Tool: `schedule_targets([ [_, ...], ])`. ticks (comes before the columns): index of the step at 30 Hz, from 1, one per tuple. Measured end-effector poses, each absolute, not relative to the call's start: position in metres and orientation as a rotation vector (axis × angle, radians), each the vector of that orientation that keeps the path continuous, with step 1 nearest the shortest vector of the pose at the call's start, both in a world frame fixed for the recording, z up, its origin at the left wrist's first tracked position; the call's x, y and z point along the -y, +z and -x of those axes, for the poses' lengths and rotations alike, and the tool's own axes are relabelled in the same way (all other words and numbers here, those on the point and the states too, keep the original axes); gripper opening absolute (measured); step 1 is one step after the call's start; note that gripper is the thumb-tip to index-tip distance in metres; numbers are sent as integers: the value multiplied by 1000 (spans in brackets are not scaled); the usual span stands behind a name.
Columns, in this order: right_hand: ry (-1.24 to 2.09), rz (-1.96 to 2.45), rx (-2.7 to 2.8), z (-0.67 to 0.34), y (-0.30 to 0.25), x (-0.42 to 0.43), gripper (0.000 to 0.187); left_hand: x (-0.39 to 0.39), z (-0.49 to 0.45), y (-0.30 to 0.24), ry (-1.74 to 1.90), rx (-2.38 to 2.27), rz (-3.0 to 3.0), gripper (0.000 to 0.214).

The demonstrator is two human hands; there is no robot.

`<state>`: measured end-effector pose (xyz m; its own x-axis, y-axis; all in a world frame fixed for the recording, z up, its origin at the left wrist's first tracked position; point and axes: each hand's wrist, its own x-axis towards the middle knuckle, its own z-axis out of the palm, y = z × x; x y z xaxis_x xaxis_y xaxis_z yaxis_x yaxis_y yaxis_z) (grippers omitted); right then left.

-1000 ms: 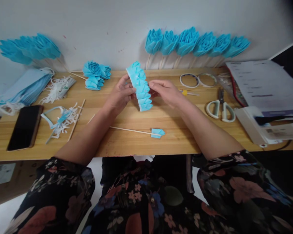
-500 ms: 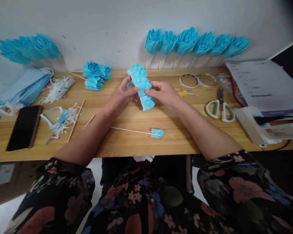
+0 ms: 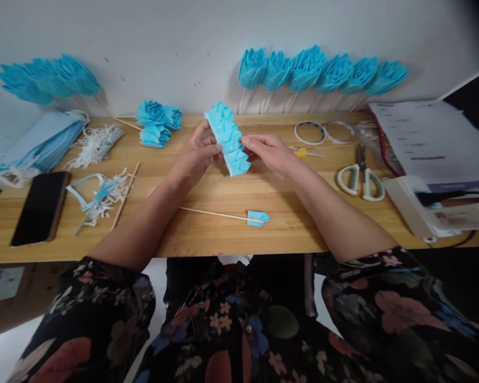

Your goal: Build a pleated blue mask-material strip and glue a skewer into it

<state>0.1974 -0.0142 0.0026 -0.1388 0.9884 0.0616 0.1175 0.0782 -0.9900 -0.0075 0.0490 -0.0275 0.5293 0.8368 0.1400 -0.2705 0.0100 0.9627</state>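
Observation:
Held above the table is a light blue strip of overlapping folded petals (image 3: 228,139), its pointed edge facing right. My left hand (image 3: 199,151) grips its straight left edge, thumb on the front and fingers behind. At the right edge, my right hand (image 3: 269,151) pinches the petal tips between thumb and fingers; some fingertips are hidden behind the strip. Below both hands a thin wooden stick (image 3: 215,214) lies on the table, its right end on a small folded blue petal (image 3: 258,218).
Blue flowers on sticks (image 3: 307,69) lean against the wall. Further left lie small blue flowers (image 3: 154,119), face masks (image 3: 43,143), white ear loops (image 3: 96,146) and a phone (image 3: 40,209). Tape rolls (image 3: 310,133), a yellow-handled screwdriver (image 3: 299,152), scissors (image 3: 360,175) and a power strip (image 3: 415,207) are at right.
The petal strip has shifted slightly left and up in my hands. My right thumb has moved from the strip's front to its right edge.

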Motion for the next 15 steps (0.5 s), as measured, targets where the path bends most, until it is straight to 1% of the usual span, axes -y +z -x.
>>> schedule_targets([
  [3, 1199, 1162, 1458, -197, 1, 15, 39, -52, 8, -31, 959, -544, -1337, 72],
  [9, 1126, 1211, 1455, -198, 0, 13, 23, -49, 5, -33, 868, -571, -1367, 61],
  [11, 1125, 1207, 1456, -199, 0, 12, 21, -46, 4, -32, 841, -560, -1376, 66],
  [15, 1126, 1210, 1488, -197, 0, 13, 23, -44, 2, -31, 837, -515, -1395, 81],
])
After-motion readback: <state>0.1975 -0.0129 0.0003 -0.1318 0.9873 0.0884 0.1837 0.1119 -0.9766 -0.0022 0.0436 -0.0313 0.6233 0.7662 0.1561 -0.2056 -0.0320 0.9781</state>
